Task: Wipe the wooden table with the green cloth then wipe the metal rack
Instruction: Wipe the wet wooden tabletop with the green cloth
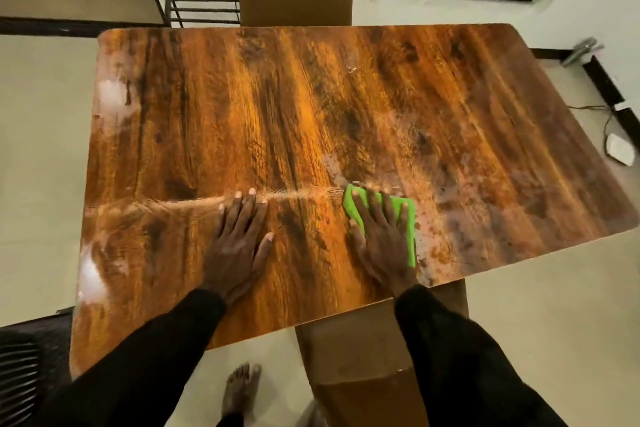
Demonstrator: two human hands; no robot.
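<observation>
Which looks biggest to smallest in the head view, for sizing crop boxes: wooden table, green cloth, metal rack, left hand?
1. wooden table, by far the largest.
2. left hand, flat on the table.
3. metal rack, partly hidden and farther away, so its rank against the hand is unsure.
4. green cloth, mostly covered by the right hand.

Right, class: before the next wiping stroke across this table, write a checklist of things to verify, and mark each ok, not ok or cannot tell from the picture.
1. Cloth lies flat on the table: ok.
2. Right hand is pressed on the cloth, fingers spread: ok.
3. Left hand is flat on the bare wood, bracing, clear of the cloth: ok.
4. Nothing stands on the table in the path of the stroke: ok.
5. Whole table is wiped: not ok; pale smears show at the far left and speckles to the right of the cloth.
6. Rack beyond the far edge is free to wipe afterwards: cannot tell, only part of it shows.
</observation>
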